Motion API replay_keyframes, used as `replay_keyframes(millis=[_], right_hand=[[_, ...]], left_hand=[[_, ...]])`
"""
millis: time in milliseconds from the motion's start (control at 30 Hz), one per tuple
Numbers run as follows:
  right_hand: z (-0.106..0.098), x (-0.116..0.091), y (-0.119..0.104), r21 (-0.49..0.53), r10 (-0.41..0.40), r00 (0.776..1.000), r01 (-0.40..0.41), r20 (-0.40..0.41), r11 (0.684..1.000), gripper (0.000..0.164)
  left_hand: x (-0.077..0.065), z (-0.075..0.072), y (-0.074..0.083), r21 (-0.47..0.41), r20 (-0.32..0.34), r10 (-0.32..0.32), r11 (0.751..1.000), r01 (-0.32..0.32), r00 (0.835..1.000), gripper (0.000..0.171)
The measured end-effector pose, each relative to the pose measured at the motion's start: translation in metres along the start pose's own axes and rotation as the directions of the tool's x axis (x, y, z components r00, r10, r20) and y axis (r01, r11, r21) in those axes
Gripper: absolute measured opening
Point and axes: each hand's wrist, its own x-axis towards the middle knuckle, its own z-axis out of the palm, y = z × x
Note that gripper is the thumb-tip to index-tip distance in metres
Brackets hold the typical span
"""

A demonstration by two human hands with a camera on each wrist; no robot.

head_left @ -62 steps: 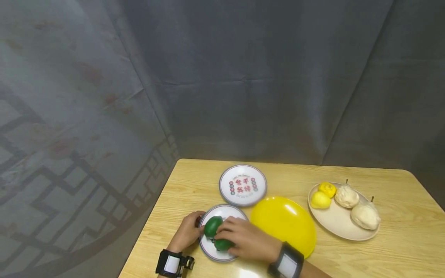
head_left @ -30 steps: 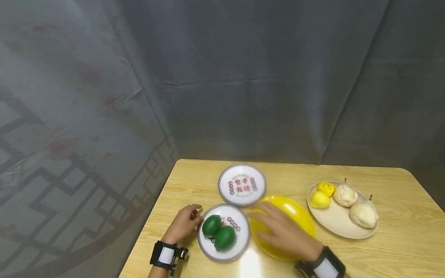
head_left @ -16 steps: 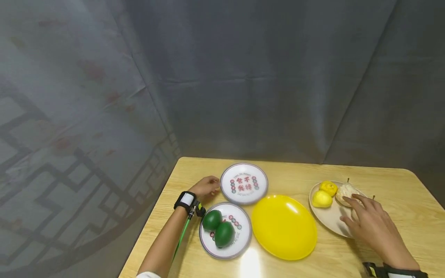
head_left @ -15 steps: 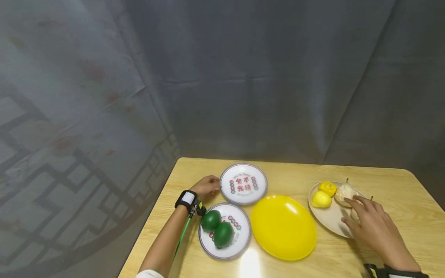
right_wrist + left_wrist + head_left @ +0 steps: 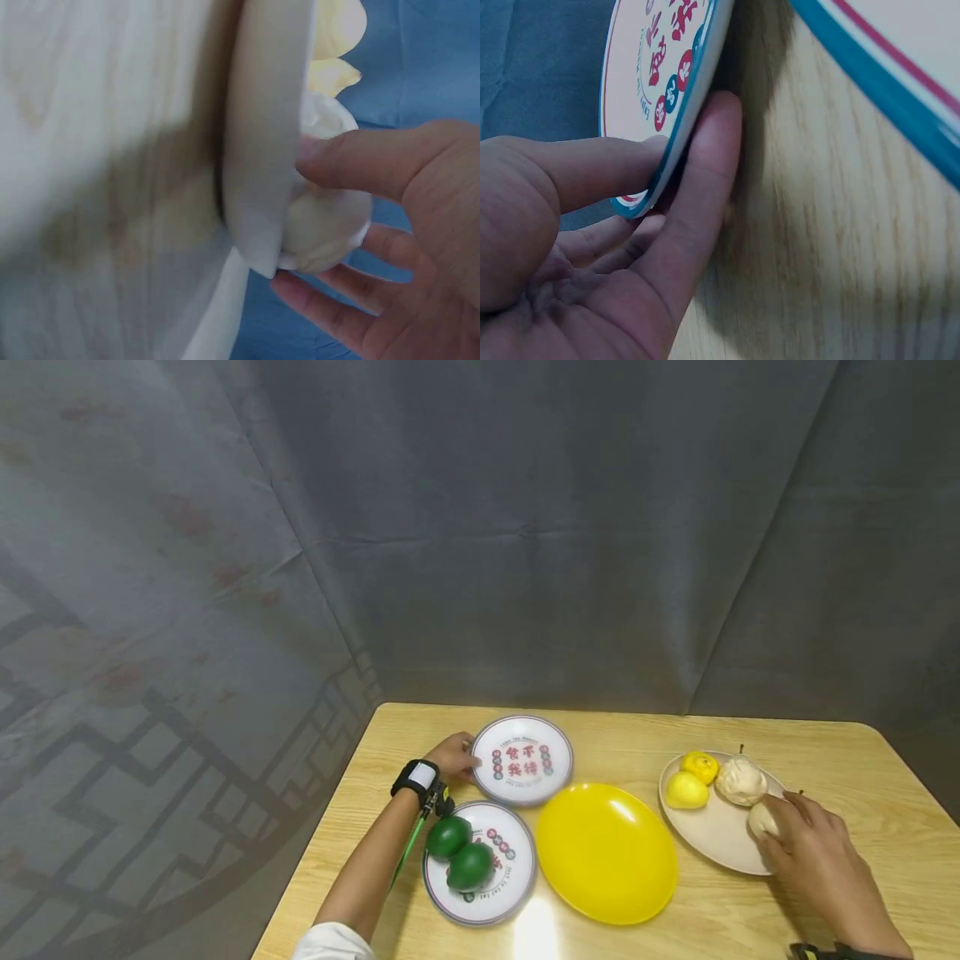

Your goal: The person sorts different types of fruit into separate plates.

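Observation:
My left hand (image 5: 452, 755) pinches the left rim of the far white plate (image 5: 522, 787), which bears red characters. In the left wrist view the thumb lies over the rim and a finger is under it. At the right, my right hand (image 5: 813, 852) grips a whitish pear (image 5: 763, 819) on the beige oval plate (image 5: 712, 839). The right wrist view has the thumb on one side of this pear (image 5: 326, 225) and the fingers round the other; the palm side hides part of it in the head view. A second whitish pear (image 5: 741, 782) with a stem lies beside it.
Two yellow fruits (image 5: 687, 790) share the beige plate. The yellow plate (image 5: 607, 856) stands in the middle of the wooden table (image 5: 637, 739). Two green fruits (image 5: 470, 867) lie on the nearer white plate (image 5: 502, 897), under my left wrist camera. Grey cloth (image 5: 525, 568) hangs behind.
My right hand has left the green fruits, moved right across the yellow plate and taken hold of a pear. My left hand has gone from the nearer white plate to the far one's rim.

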Motion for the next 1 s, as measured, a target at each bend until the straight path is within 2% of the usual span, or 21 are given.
replay_keyframes(millis=[167,300,367,467,567,667,767,900,1000], right_hand=[[0.004,-0.001,0.003,0.024,-0.042,0.997,0.043,-0.059,0.999,0.058],[0.002,-0.001,0.001,0.047,-0.062,0.993,0.067,-0.096,0.997,0.057],[-0.001,0.001,-0.003,0.045,-0.098,0.985,0.105,-0.144,0.993,0.06],[-0.008,0.011,-0.016,0.047,-0.151,0.966,0.164,-0.208,0.985,0.066],[-0.012,0.028,-0.042,0.088,-0.206,0.95,0.232,-0.236,0.969,0.07],[-0.008,0.05,-0.077,0.168,-0.264,0.94,0.302,-0.215,0.938,0.07],[0.006,0.076,-0.113,0.255,-0.331,0.93,0.363,-0.16,0.896,0.064],[0.042,0.108,-0.16,0.356,-0.406,0.913,0.391,-0.033,0.849,0.053],[0.071,0.125,-0.193,0.403,-0.446,0.893,0.384,0.069,0.831,0.052]], left_hand=[[0.004,-0.004,-0.008,0.013,-0.014,-0.019,1.0,0.019,1.0,0.057],[0.001,-0.003,-0.01,-0.016,-0.011,-0.028,0.999,0.028,1.0,0.055],[0.0,-0.003,-0.01,-0.023,-0.007,-0.027,0.999,0.027,1.0,0.053],[-0.003,-0.003,-0.008,-0.035,-0.008,-0.029,0.999,0.028,1.0,0.05],[-0.006,-0.003,-0.005,-0.065,-0.007,-0.037,0.997,0.036,0.999,0.049],[-0.008,-0.003,-0.002,-0.09,-0.007,-0.047,0.995,0.046,0.999,0.048],[-0.01,-0.001,0.001,-0.09,-0.009,-0.04,0.995,0.039,0.999,0.047],[-0.011,0.002,0.003,-0.071,-0.016,-0.033,0.997,0.032,0.999,0.046],[-0.01,0.005,0.002,-0.083,-0.009,-0.035,0.996,0.034,0.999,0.048]])
